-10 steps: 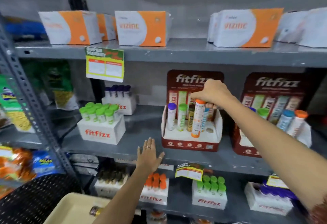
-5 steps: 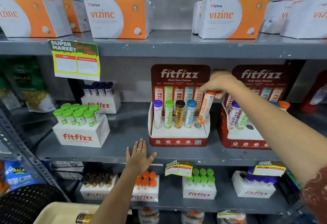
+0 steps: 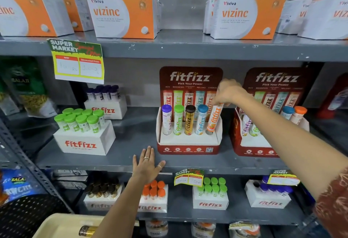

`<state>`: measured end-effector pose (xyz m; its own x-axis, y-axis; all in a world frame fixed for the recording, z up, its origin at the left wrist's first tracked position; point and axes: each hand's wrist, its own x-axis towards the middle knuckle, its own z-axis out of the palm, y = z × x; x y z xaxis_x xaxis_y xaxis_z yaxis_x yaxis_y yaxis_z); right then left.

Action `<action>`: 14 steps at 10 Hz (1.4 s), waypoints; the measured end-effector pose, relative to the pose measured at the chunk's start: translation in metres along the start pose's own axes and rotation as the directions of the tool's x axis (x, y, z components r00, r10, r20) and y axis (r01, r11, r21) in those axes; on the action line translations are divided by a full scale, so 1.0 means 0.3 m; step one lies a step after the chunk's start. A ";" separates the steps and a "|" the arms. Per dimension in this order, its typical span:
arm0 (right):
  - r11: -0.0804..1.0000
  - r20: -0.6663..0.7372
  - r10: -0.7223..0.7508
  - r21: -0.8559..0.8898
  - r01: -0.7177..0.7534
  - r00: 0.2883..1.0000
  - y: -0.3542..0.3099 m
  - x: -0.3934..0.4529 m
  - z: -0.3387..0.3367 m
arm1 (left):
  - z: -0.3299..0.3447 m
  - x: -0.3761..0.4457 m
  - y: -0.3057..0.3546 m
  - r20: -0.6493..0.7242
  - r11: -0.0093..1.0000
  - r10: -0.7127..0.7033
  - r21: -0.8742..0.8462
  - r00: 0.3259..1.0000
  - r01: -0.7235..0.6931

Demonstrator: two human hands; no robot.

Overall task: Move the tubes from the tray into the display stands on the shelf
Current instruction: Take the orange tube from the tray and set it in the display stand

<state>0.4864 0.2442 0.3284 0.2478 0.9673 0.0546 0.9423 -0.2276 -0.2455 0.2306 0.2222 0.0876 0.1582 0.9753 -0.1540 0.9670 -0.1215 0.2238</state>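
Note:
My right hand grips the cap of an orange tube, which tilts with its base just above the rightmost hole of the left red display stand. Purple, green, brown and blue tubes stand upright in that stand's other holes. A second red stand to the right holds several tubes, partly hidden by my right arm. My left hand lies flat with fingers spread on the middle shelf's front edge. At the bottom left, a beige tray holds a gold and brown tube.
White boxes of green-capped tubes and dark-capped tubes sit left on the middle shelf. Orange and white cartons line the top shelf. The lower shelf carries several more tube boxes. A price tag hangs from the top shelf edge.
My right hand has carried the orange tube right, from the stand's middle to its rightmost hole, and lowered it. The view has shifted. My left hand stays on the shelf edge.

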 end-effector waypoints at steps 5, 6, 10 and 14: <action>0.993 -0.026 -0.074 -0.096 0.071 0.997 -0.008 0.004 0.103 | -0.004 0.000 0.000 0.016 0.999 0.002 0.040 1.000 -0.002; 0.992 -0.017 -0.080 -0.099 0.078 0.997 -0.011 0.007 0.102 | 0.000 0.004 -0.001 0.013 0.999 0.003 0.043 1.000 -0.003; 0.995 0.005 -0.078 -0.056 0.078 0.997 -0.007 0.010 0.130 | 0.018 0.019 -0.009 0.008 0.999 -0.004 0.032 1.000 0.004; 0.988 0.028 -0.152 -0.005 0.152 0.988 -0.008 -0.019 0.149 | 0.020 0.025 -0.008 0.014 0.999 -0.013 0.032 1.000 0.012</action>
<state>0.4726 0.2442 0.2855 0.0955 0.9933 0.0645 0.9701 -0.0784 -0.2298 0.2305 0.2288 0.0802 0.1488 0.9741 -0.1705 0.9747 -0.1154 0.1914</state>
